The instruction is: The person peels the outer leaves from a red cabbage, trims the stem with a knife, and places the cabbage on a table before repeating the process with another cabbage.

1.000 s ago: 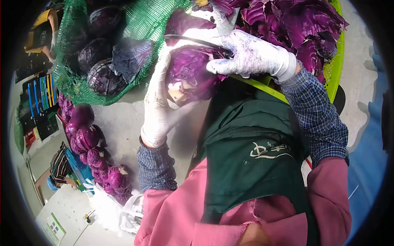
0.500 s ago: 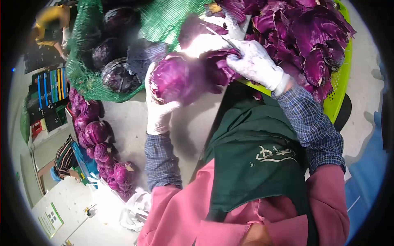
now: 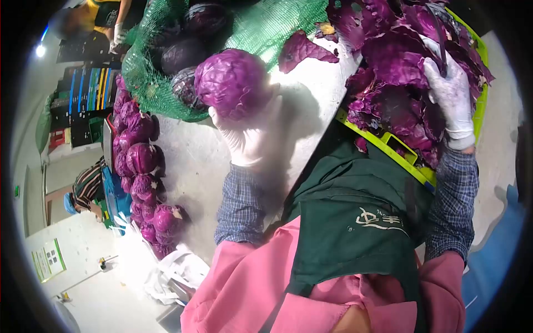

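Observation:
My left hand (image 3: 247, 139), in a white glove, holds a trimmed red cabbage (image 3: 233, 83) above the metal table, its fingers wrapped round the underside. Over the heap of loose cabbage leaves (image 3: 397, 61) on the right is my right hand (image 3: 452, 94), gloved and stained purple. It grips a knife (image 3: 441, 41), whose dark narrow blade points up and away from me. The leaves lie in a yellow-green plastic crate (image 3: 383, 145). A single torn leaf (image 3: 304, 51) rests on the table between the cabbage and the crate.
Behind the cabbage, a green mesh sack (image 3: 141, 72) contains several dark cabbages (image 3: 183, 54). Trimmed cabbages (image 3: 142, 158) are lined up along the table's left side, with white plastic bags (image 3: 177, 272) near them. Other people (image 3: 91, 183) stand farther off to the left.
My right hand has moved right, away from the cabbage to the crate, and the leaf piece by it has left the cabbage. My left hand has shifted slightly right, still holding the cabbage.

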`<state>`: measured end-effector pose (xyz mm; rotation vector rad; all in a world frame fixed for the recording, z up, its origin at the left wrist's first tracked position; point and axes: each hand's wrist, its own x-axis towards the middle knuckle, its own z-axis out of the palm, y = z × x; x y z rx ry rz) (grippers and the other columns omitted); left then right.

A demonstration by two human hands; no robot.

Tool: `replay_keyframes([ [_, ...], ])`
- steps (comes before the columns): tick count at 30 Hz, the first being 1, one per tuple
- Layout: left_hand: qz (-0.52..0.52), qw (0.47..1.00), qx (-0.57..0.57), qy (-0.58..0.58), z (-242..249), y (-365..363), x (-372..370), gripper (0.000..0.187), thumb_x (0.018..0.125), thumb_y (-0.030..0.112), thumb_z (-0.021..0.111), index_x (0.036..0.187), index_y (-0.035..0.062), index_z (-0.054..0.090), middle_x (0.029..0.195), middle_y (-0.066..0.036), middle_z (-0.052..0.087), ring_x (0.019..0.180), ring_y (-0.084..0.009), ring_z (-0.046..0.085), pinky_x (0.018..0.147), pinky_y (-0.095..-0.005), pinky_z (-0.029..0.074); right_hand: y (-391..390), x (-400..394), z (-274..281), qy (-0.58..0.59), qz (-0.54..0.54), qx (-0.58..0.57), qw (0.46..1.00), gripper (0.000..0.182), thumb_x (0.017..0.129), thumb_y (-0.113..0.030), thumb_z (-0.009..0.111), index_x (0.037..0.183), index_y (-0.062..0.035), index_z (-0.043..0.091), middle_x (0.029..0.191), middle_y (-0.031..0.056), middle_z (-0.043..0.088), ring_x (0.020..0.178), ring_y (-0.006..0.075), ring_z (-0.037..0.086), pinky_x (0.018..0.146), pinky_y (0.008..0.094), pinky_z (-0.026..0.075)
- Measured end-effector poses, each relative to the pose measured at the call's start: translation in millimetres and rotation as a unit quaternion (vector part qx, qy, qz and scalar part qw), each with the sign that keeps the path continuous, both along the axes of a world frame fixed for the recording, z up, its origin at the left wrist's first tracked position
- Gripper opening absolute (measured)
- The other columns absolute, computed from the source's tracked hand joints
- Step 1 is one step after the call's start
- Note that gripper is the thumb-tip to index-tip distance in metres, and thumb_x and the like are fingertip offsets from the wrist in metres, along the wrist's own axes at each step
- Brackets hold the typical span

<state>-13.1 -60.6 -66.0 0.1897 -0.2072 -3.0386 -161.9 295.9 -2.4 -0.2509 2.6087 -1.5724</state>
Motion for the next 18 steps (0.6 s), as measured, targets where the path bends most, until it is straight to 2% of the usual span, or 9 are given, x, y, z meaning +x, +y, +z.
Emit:
replay_keyframes([
  [3, 0.011, 0.999, 0.024, -0.024, 4, 4, 3, 0.105, 0.071, 0.047, 0.087, 0.154, 0.0135, 0.032, 0.157, -0.019, 0.035, 0.143, -0.0442, 0.037, 0.115, -0.0648, 0.034, -8, 1, 6, 0.266, 0.04, 0.141, 0.953, 0.049, 0.095, -0.023, 0.069, 0.141, -0.0133, 0.059, 0.117, 0.0039, 0.066, 0.089, 0.0068, 0.061, 0.077, 0.0214, 0.05],
  [6, -0.002, 0.999, 0.02, -0.045, 5, 18, 4, 0.102, 0.072, 0.049, 0.087, 0.153, 0.0135, 0.035, 0.155, -0.018, 0.039, 0.139, -0.0435, 0.043, 0.115, -0.0646, 0.035, -42, 24, 20, 0.187, 0.075, 0.032, 0.979, 0.052, 0.093, -0.026, 0.073, 0.141, -0.0129, 0.058, 0.131, 0.0073, 0.067, 0.097, 0.0111, 0.067, 0.084, 0.0234, 0.053],
  [8, 0.008, 0.997, -0.018, -0.079, 9, 30, 1, 0.097, 0.073, 0.049, 0.086, 0.151, 0.0146, 0.039, 0.151, -0.017, 0.044, 0.135, -0.0414, 0.047, 0.113, -0.0646, 0.037, -72, 35, -12, 0.147, 0.139, -0.159, 0.966, 0.049, 0.09, -0.03, 0.075, 0.134, -0.0126, 0.064, 0.122, 0.0093, 0.071, 0.104, 0.0206, 0.071, 0.086, 0.0293, 0.056],
  [12, -0.012, 0.989, 0.111, -0.094, 19, 47, 1, 0.074, 0.08, 0.047, 0.082, 0.14, 0.0157, 0.054, 0.138, -0.016, 0.058, 0.128, -0.0361, 0.056, 0.108, -0.0637, 0.044, -119, 68, -9, 0.298, 0.187, -0.057, 0.934, 0.061, 0.079, -0.026, 0.08, 0.136, -0.0193, 0.061, 0.113, 0.0067, 0.067, 0.091, 0.0255, 0.07, 0.076, 0.0333, 0.059],
  [13, -0.01, 0.996, 0.029, -0.084, 15, 50, 5, 0.057, 0.084, 0.045, 0.079, 0.128, 0.0123, 0.063, 0.127, -0.015, 0.066, 0.121, -0.0329, 0.061, 0.103, -0.0619, 0.049, -127, 73, -13, 0.302, 0.2, -0.052, 0.931, 0.062, 0.076, -0.024, 0.08, 0.136, -0.0198, 0.061, 0.11, 0.0064, 0.066, 0.089, 0.0258, 0.069, 0.075, 0.0336, 0.058],
  [15, 0.031, 0.991, 0.08, -0.104, 10, 50, 3, 0.05, 0.086, 0.044, 0.078, 0.119, 0.0088, 0.067, 0.125, -0.016, 0.067, 0.118, -0.0338, 0.063, 0.1, -0.0618, 0.051, -138, 76, -26, 0.362, 0.156, -0.026, 0.919, 0.053, 0.074, -0.02, 0.079, 0.125, -0.018, 0.065, 0.102, 0.0057, 0.063, 0.087, 0.0251, 0.068, 0.074, 0.035, 0.056],
  [16, 0.014, 0.983, 0.135, -0.121, 14, 56, 4, 0.062, 0.087, 0.047, 0.075, 0.133, 0.0078, 0.059, 0.128, -0.017, 0.065, 0.116, -0.0386, 0.063, 0.103, -0.0641, 0.049, -133, 83, -21, 0.283, 0.229, 0.006, 0.931, 0.038, 0.073, -0.016, 0.076, 0.11, -0.0152, 0.067, 0.095, 0.0051, 0.062, 0.088, 0.0243, 0.066, 0.074, 0.0368, 0.055],
  [17, 0.01, 0.992, 0.063, -0.113, 16, 60, 3, 0.07, 0.088, 0.049, 0.073, 0.14, 0.0071, 0.051, 0.135, -0.019, 0.058, 0.121, -0.0399, 0.059, 0.105, -0.0625, 0.047, -134, 91, -23, 0.295, 0.245, 0.007, 0.924, 0.026, 0.073, -0.014, 0.074, 0.098, -0.0137, 0.064, 0.091, 0.0051, 0.061, 0.081, 0.0259, 0.067, 0.069, 0.0373, 0.055],
  [18, 0.007, 0.994, -0.009, -0.106, 17, 65, 3, 0.078, 0.089, 0.051, 0.071, 0.147, 0.0064, 0.043, 0.142, -0.021, 0.052, 0.126, -0.0412, 0.055, 0.108, -0.0609, 0.045, -134, 101, -31, 0.287, 0.263, -0.001, 0.921, 0.03, 0.073, -0.015, 0.077, 0.1, -0.0138, 0.065, 0.091, 0.0054, 0.061, 0.074, 0.0256, 0.067, 0.065, 0.036, 0.055],
])
